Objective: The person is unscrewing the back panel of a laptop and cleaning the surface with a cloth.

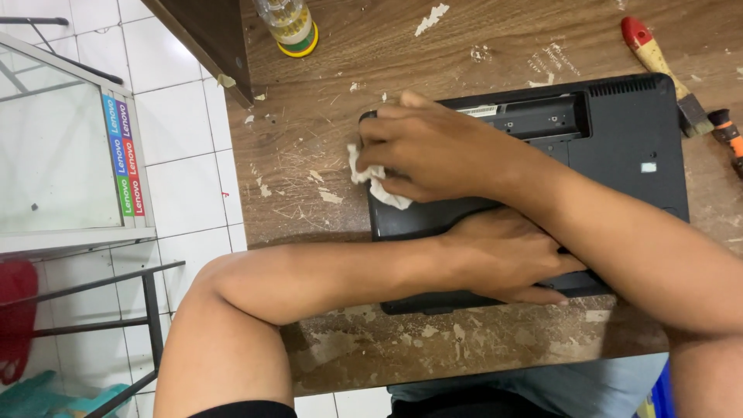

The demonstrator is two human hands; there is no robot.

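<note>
Laptop (619, 147), matte black plastic, lies underside-up; right hand (433, 151) pinches a crumpled white tissue (375, 182) at its ten-o'clock corner; left hand (507, 255) presses flat, fingers spread.

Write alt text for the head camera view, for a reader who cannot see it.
A person's right hand presses a crumpled white cloth on the corner of an upside-down black laptop, while the left hand lies flat on it, arms crossed. The scratched wooden table also holds a paintbrush and a clear bottle.

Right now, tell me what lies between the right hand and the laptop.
Head view: a crumpled white tissue sits under the right hand, pressed on the black laptop's underside.
</note>
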